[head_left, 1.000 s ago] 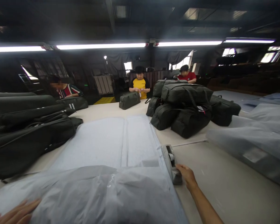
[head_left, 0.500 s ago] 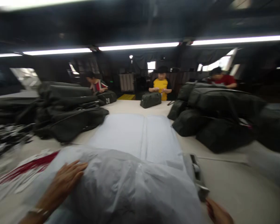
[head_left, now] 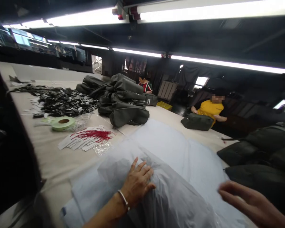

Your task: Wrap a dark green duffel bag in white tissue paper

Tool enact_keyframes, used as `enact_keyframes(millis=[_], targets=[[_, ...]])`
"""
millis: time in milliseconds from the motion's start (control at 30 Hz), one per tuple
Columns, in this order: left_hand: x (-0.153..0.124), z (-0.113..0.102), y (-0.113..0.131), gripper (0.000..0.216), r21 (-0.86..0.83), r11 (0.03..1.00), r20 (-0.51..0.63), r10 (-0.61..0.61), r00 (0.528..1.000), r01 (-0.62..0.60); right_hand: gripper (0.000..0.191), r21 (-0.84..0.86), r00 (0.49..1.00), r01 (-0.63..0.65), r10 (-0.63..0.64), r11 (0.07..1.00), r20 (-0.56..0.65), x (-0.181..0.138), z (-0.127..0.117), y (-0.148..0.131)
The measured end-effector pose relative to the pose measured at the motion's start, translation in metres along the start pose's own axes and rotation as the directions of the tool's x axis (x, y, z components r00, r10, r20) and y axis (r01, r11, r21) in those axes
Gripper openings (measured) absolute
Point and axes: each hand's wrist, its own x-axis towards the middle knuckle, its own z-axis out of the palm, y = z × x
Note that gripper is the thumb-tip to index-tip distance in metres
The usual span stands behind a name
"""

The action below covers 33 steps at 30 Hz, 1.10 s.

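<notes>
My left hand (head_left: 139,182), with a bracelet on its wrist, lies flat with fingers spread on a translucent grey plastic bag (head_left: 175,202). The bag is wrinkled and bulges a little; what is inside cannot be made out. Under and beyond it lie pale bluish-white sheets (head_left: 163,134). To the right, my right hand (head_left: 249,199) hovers over the edge of the sheets, slightly blurred. Its thumb and fingers are apart and I see nothing between them.
White tags with red strings (head_left: 90,137), a pale green tape roll (head_left: 63,123) and a heap of black straps (head_left: 66,103) lie left. Dark bags are piled at back left (head_left: 128,107) and right (head_left: 263,152). Two people (head_left: 210,107) work across the table (head_left: 54,164).
The view has swung left and tilted. My right hand has come away from a dark tape-dispenser-like tool, which is out of sight now. My left hand still presses on the plastic bag.
</notes>
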Motion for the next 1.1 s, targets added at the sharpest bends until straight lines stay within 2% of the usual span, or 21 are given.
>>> enact_keyframes(millis=[33, 67, 100, 133, 167, 267, 367, 500, 600, 667, 767, 833, 900, 967, 1033, 1100], targets=[[0.000, 0.001, -0.002, 0.048, -0.028, 1.000, -0.006, -0.005, 1.000, 0.005, 0.021, 0.006, 0.969, 0.045, -0.045, 0.999, 0.245, 0.014, 0.006, -0.029], [0.000, 0.002, -0.004, 0.048, -0.057, 0.998, -0.006, -0.008, 1.000, 0.008, 0.018, 0.022, 0.905, 0.080, -0.082, 0.997, 0.418, 0.029, 0.015, -0.058], [0.000, 0.001, -0.007, 0.047, -0.087, 0.996, -0.009, -0.008, 1.000, 0.007, 0.014, 0.039, 0.841, 0.091, -0.098, 0.995, 0.532, 0.044, 0.028, -0.084], [0.001, 0.001, -0.009, 0.045, -0.118, 0.993, -0.011, 0.000, 1.000, -0.001, 0.011, 0.042, 0.782, 0.102, -0.106, 0.994, 0.614, 0.060, 0.043, -0.107], [0.002, -0.001, -0.011, 0.043, -0.145, 0.989, -0.011, 0.012, 1.000, -0.013, 0.010, 0.018, 0.747, 0.107, -0.092, 0.994, 0.658, 0.074, 0.059, -0.124], [0.003, -0.005, -0.016, 0.041, -0.180, 0.983, -0.014, 0.028, 1.000, -0.030, 0.008, -0.138, 0.682, 0.128, 0.013, 0.982, 0.731, 0.106, 0.097, -0.145], [0.003, -0.008, -0.019, 0.041, -0.195, 0.981, 0.000, 0.014, 1.000, -0.013, 0.009, -0.291, 0.644, 0.185, 0.108, 0.939, 0.757, 0.127, 0.119, -0.138], [0.001, -0.011, -0.023, 0.038, -0.207, 0.978, -0.007, 0.039, 0.999, -0.040, 0.010, -0.406, 0.627, 0.297, 0.145, 0.864, 0.766, 0.147, 0.134, -0.128], [0.001, -0.011, -0.027, 0.039, -0.179, 0.980, -0.058, 0.072, 0.996, -0.081, 0.008, -0.441, 0.618, 0.419, 0.107, 0.794, 0.779, 0.156, 0.143, -0.124], [0.001, -0.009, -0.029, 0.039, -0.155, 0.983, -0.099, 0.085, 0.991, -0.100, 0.008, -0.441, 0.583, 0.534, 0.064, 0.721, 0.810, 0.158, 0.147, -0.122], [0.001, -0.003, -0.029, 0.039, -0.133, 0.985, -0.191, 0.088, 0.978, -0.114, 0.020, -0.441, 0.545, 0.676, 0.002, 0.591, 0.838, 0.158, 0.152, -0.118], [0.001, 0.001, -0.028, 0.032, -0.127, 0.986, -0.230, 0.079, 0.970, -0.111, 0.035, -0.467, 0.569, 0.702, -0.029, 0.538, 0.822, 0.158, 0.154, -0.114], [0.002, 0.003, -0.026, 0.020, -0.120, 0.989, -0.242, 0.055, 0.969, -0.087, 0.055, -0.476, 0.600, 0.684, -0.056, 0.553, 0.798, 0.161, 0.155, -0.107], [0.002, 0.004, -0.025, 0.013, -0.107, 0.992, -0.242, 0.034, 0.970, -0.061, 0.069, -0.422, 0.603, 0.648, -0.089, 0.634, 0.793, 0.168, 0.156, -0.096], [0.001, 0.003, -0.025, 0.012, -0.092, 0.994, -0.233, 0.033, 0.972, -0.056, 0.083, -0.292, 0.575, 0.583, -0.131, 0.758, 0.808, 0.180, 0.156, -0.079], [0.000, 0.002, -0.025, 0.013, -0.083, 0.995, -0.214, 0.039, 0.976, -0.058, 0.099, -0.119, 0.514, 0.434, -0.137, 0.893, 0.847, 0.195, 0.154, -0.057]])
